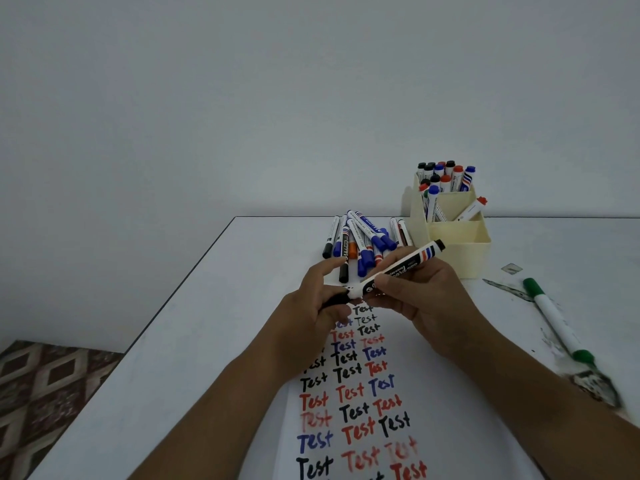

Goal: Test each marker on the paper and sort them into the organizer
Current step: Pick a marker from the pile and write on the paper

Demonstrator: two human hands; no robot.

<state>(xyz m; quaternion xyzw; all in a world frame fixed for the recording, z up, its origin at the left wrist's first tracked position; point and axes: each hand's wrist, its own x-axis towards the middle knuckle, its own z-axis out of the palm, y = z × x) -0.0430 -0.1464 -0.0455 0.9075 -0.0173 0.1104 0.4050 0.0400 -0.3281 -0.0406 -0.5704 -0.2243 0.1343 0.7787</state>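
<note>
Right hand (415,292) pinching the white barrel of a black marker (403,268), thumb and fingers curled round it, barrel slanting up toward 2 o'clock. Left hand (318,299) curled round the black cap (337,298) at the marker's lower end, just above the paper (349,420). Probably uncapping for a test, or recapping after one; cannot tell which.

To do it well: pull or push the cap straight along the barrel, no twisting sideways; keep the tip off the fingers; write in the bare strip at 12 o'clock of the written rows, not over them; cap until seated before sorting.

Marker white-bodied, dark lettering, red and blue stripes near the black end plug. Paper filled with rows of "Test" in black, red, blue. Loose pile of markers (363,240) at 12 o'clock of the hands; cream organizer (457,251) at 1 o'clock, rear compartments holding upright markers. Green marker (554,317) lying on the desk (207,341) at 3 o'clock.
</note>
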